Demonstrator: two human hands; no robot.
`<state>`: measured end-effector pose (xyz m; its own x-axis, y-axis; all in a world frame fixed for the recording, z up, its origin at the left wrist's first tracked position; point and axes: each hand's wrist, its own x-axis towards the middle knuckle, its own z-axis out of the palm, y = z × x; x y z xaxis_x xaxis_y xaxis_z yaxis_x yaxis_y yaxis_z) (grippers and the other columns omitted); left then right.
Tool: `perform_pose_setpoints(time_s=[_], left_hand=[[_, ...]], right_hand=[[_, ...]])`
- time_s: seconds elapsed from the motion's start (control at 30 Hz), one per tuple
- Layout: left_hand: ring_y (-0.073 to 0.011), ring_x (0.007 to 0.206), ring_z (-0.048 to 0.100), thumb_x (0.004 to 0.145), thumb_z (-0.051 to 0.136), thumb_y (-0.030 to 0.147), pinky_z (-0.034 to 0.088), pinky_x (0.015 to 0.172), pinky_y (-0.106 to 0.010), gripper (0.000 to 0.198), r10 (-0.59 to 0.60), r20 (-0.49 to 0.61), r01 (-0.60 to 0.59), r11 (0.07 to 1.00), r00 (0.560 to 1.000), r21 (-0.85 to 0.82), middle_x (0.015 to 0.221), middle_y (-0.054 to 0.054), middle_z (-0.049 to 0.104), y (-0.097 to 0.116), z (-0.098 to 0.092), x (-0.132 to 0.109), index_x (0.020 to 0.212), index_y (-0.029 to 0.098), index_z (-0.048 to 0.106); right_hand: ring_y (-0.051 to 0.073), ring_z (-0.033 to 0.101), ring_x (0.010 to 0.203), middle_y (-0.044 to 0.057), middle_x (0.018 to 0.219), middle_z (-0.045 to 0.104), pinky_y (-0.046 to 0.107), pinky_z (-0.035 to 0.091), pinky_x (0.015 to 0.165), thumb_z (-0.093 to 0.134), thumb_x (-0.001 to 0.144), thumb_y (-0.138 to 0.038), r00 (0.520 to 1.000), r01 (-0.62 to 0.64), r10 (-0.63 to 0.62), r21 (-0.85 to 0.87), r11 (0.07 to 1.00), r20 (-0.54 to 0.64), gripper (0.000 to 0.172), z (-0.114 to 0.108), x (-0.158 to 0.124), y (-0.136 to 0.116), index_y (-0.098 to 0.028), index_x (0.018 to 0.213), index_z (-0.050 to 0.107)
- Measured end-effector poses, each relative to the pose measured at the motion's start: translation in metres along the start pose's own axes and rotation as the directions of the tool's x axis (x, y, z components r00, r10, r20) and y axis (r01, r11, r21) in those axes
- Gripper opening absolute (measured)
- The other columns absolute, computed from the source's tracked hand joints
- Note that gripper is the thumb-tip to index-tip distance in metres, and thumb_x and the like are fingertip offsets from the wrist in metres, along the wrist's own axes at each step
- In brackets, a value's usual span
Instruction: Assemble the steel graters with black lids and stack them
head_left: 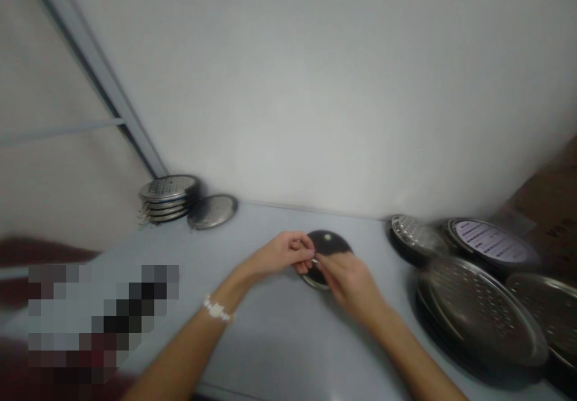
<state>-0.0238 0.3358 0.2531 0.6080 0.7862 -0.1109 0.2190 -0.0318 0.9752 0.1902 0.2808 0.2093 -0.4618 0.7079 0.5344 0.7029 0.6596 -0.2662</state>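
Note:
A dark, glossy round plate with a shiny rim lies on the grey table under both my hands. Over its left part, my left hand has its fingers curled, with thumb and index finger pinched together. My right hand comes in from the right and pinches at the same spot, fingertips almost touching the left ones. Between the fingertips is a small shiny piece, too small and blurred to name. A white bracelet circles my left wrist.
At the back left stand a stack of round perforated metal plates and a single plate. More perforated discs are piled on the right, near a purple-topped disc and a brown box. A pale wall rises behind the table.

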Motion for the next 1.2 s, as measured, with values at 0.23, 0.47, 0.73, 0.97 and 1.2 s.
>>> perform_pose_setpoints(time_s=[0.23, 0.47, 0.73, 0.97, 1.2], left_hand=[[-0.0158, 0.06, 0.059, 0.06, 0.073, 0.03, 0.04, 0.054, -0.023, 0.019, -0.171, -0.183, 0.248, 0.743, 0.968, 0.622, 0.063, 0.002, 0.067, -0.024, -0.065, -0.014, 0.075, 0.018, 0.073], [-0.0169, 0.065, 0.064, 0.066, 0.065, 0.023, 0.042, 0.06, -0.023, 0.012, -0.218, -0.16, 0.264, 0.63, 0.963, 0.73, 0.068, -0.002, 0.073, -0.029, -0.065, -0.011, 0.071, 0.018, 0.074], [-0.021, 0.078, 0.064, 0.078, 0.056, 0.014, 0.042, 0.069, -0.027, 0.017, -0.15, -0.157, 0.213, 0.518, 0.976, 0.829, 0.086, -0.011, 0.074, -0.029, -0.048, -0.013, 0.08, 0.014, 0.072], [-0.0193, 0.079, 0.062, 0.082, 0.05, 0.014, 0.042, 0.072, -0.027, 0.018, -0.083, -0.163, 0.183, 0.517, 0.983, 0.836, 0.088, -0.009, 0.071, -0.032, -0.048, -0.012, 0.085, 0.015, 0.067], [-0.0163, 0.068, 0.062, 0.067, 0.067, 0.022, 0.042, 0.061, -0.023, 0.02, -0.114, -0.222, 0.244, 0.632, 0.968, 0.736, 0.077, -0.002, 0.071, -0.036, -0.057, -0.009, 0.086, 0.016, 0.07]], right_hand=[[0.026, 0.067, 0.087, 0.01, 0.094, 0.072, 0.04, 0.053, 0.081, 0.037, 0.102, -0.024, 0.969, -0.217, 0.23, 0.138, 0.966, -0.091, 0.032, 0.0, 0.001, 0.006, -0.022, 0.111, 0.068], [0.026, 0.069, 0.088, 0.01, 0.098, 0.074, 0.038, 0.052, 0.079, 0.038, 0.101, -0.03, 0.938, -0.303, 0.331, 0.225, 0.926, -0.101, 0.031, 0.005, 0.0, 0.005, -0.022, 0.113, 0.065], [0.019, 0.065, 0.074, 0.004, 0.081, 0.07, 0.029, 0.046, 0.068, 0.046, 0.098, -0.039, 0.869, -0.411, 0.494, 0.495, 0.766, -0.043, 0.028, 0.001, 0.006, 0.003, -0.019, 0.095, 0.066], [0.019, 0.062, 0.068, 0.006, 0.08, 0.073, 0.029, 0.047, 0.062, 0.067, 0.082, -0.049, 0.753, -0.459, 0.657, 0.727, 0.511, 0.013, 0.034, 0.0, 0.011, 0.01, -0.017, 0.089, 0.076], [0.015, 0.056, 0.054, 0.004, 0.069, 0.07, 0.026, 0.044, 0.052, 0.071, 0.075, -0.053, 0.715, -0.471, 0.697, 0.775, 0.421, 0.055, 0.039, -0.004, 0.014, 0.01, -0.015, 0.084, 0.075]])
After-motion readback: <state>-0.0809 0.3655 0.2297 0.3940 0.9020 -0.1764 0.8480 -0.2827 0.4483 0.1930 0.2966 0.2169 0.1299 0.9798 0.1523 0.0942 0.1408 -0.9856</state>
